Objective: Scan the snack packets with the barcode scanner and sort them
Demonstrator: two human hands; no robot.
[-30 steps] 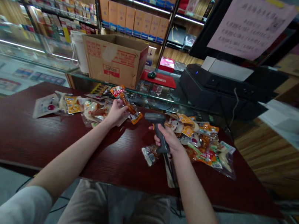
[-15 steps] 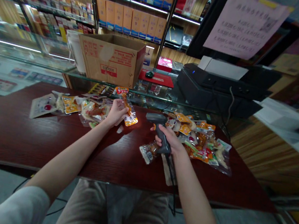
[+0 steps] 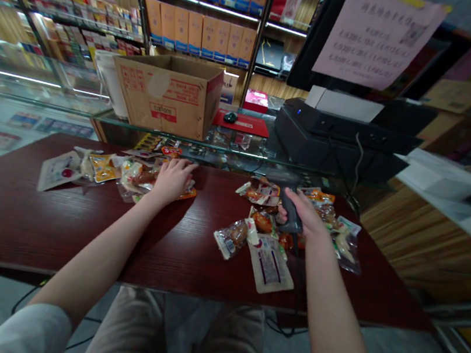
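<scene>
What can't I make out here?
All in the head view:
Orange packet: mostly covered by the left hand, so its grip is unclear.
Scanner: top blurred.
Packets: partly behind the right hand.
Box: front wall hides its bottom.
Sign: last line too small.

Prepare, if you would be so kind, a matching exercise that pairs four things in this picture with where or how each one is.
Column one
1. Handheld scanner
2. Left hand
3. Cardboard box
4. Dark mouse

Column two
A. On a red mat
B. At the left-hand group of packets
C. Gripped in the right hand
D. On the glass counter, open at the top

Right pairs: 1-C, 2-B, 3-D, 4-A.
</scene>
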